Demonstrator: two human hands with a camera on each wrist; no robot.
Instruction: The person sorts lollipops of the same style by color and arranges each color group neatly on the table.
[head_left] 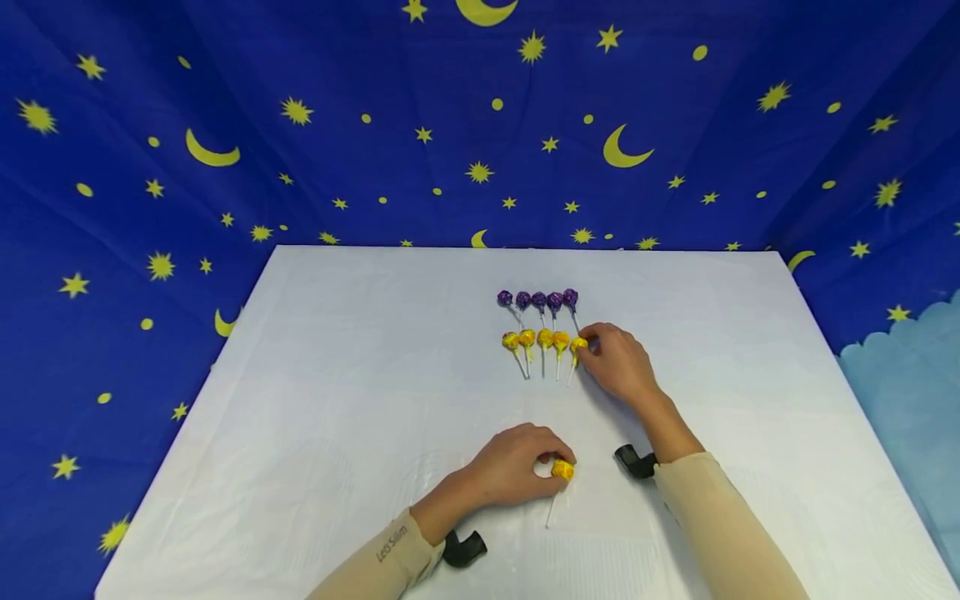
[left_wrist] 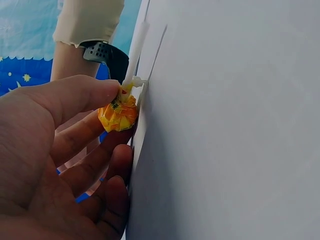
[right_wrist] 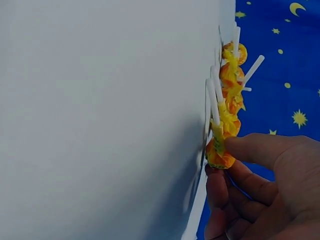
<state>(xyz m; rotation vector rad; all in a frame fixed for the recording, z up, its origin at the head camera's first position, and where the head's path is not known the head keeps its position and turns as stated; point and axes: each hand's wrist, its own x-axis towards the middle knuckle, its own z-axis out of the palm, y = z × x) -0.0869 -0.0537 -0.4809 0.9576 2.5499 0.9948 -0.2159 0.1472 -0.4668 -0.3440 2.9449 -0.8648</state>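
Observation:
Near the front of the table, my left hand (head_left: 517, 467) pinches a yellow-wrapped lollipop (head_left: 562, 471) by its head, the white stick pointing toward me. In the left wrist view the thumb and fingers hold this lollipop (left_wrist: 118, 116) close to the table surface. Farther back, my right hand (head_left: 618, 358) has thumb and fingers on the head of the rightmost yellow lollipop (head_left: 578, 343) in a row of several. The right wrist view shows the thumb against that lollipop (right_wrist: 220, 154), its wrapper orange and yellow. Behind this row lies another of several purple lollipops (head_left: 539, 300).
The white table (head_left: 360, 350) reaches back to a blue curtain (head_left: 420, 167) printed with yellow moons and stars. Dark wrist-worn pieces show beside the left sleeve (head_left: 465, 550) and the right sleeve (head_left: 634, 461). Light blue cloth (head_left: 911, 400) hangs at the right.

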